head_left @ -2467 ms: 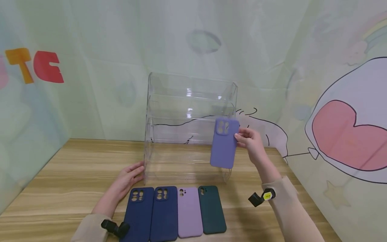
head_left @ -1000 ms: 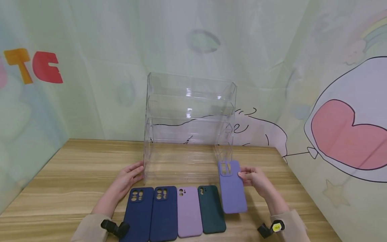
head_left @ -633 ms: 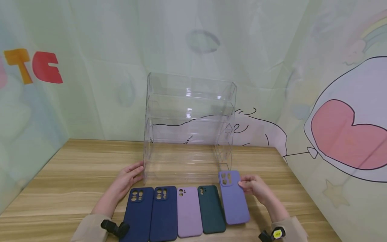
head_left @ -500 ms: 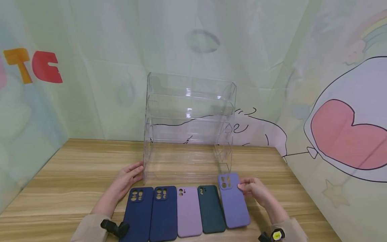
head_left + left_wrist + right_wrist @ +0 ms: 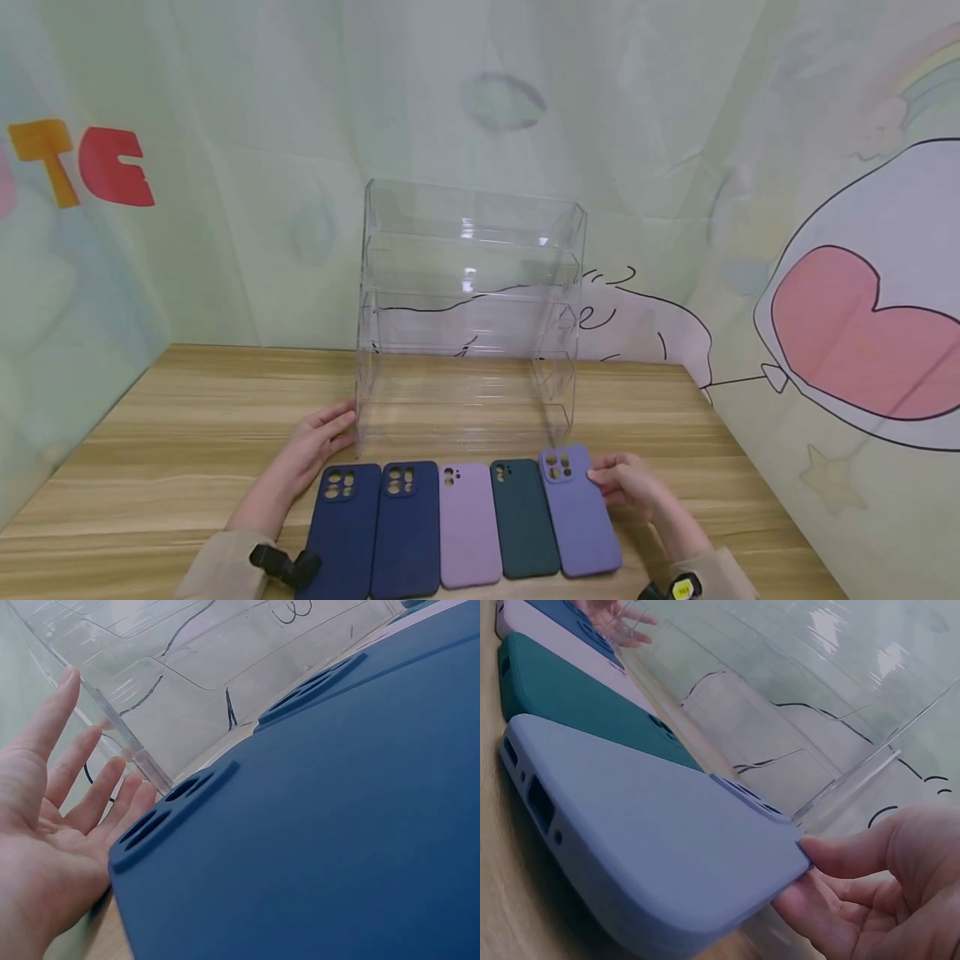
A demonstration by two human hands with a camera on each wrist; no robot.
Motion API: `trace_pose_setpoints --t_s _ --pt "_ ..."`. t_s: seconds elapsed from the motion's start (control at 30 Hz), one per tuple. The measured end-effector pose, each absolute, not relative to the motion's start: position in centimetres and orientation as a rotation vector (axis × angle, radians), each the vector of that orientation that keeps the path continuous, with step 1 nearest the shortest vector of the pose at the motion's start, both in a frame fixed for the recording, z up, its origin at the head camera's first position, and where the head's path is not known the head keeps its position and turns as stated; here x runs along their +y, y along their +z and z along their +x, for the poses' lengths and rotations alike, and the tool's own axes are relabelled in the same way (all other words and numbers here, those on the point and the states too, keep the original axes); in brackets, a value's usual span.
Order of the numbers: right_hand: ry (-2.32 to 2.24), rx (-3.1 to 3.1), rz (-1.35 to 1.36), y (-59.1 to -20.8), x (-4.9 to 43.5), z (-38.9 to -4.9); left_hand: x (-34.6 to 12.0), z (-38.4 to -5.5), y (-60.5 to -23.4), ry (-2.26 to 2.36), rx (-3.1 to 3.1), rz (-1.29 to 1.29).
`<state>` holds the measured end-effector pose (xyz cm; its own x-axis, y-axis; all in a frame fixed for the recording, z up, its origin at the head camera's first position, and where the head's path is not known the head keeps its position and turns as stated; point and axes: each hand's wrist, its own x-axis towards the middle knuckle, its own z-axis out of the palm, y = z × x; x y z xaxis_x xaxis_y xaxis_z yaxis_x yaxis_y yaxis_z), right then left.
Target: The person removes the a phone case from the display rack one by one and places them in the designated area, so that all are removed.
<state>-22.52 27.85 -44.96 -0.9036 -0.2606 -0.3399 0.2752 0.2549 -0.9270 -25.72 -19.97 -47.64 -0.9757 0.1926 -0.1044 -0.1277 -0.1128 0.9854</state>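
Note:
My right hand pinches the upper right edge of a periwinkle phone case between thumb and fingers. In the right wrist view that case sits low over the wood, right beside the dark green phone case. The row continues leftward with a lilac phone case and two navy phone cases, camera cutouts at the far end. My left hand rests with extended fingers at the lower left side of a clear acrylic rack; in the left wrist view its fingers lie along the side panel.
The rack has several stepped tiers and stands upright behind the cases. All of it is on a wood-grain table. A printed curtain hangs close behind and along both sides.
My right hand has brought the periwinkle case down from in front of the rack's right side to the right end of the row. The left hand has stayed at the rack.

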Motion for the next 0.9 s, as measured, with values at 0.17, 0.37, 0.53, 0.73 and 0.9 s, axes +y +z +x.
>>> trace_pose_setpoints --t_s 0.17,0.37,0.53,0.73,0.9 --pt "-1.67 2.128 0.035 -45.33 27.88 -22.5 -20.0 -25.72 -47.65 2.201 1.929 0.07" --pt "-1.657 2.138 0.04 -45.48 27.85 -22.44 -20.02 -25.67 -47.52 2.194 1.921 0.059" --pt "-1.625 2.188 0.059 -45.57 27.71 -22.28 -19.96 -25.64 -47.5 2.198 1.92 0.061" --pt "-1.596 2.218 0.1 -45.43 27.52 -22.14 -20.03 -25.62 -47.43 2.195 1.92 0.073" --pt "-1.572 2.221 0.119 -45.2 27.46 -22.11 -20.04 -25.63 -47.43 2.189 1.924 0.071"
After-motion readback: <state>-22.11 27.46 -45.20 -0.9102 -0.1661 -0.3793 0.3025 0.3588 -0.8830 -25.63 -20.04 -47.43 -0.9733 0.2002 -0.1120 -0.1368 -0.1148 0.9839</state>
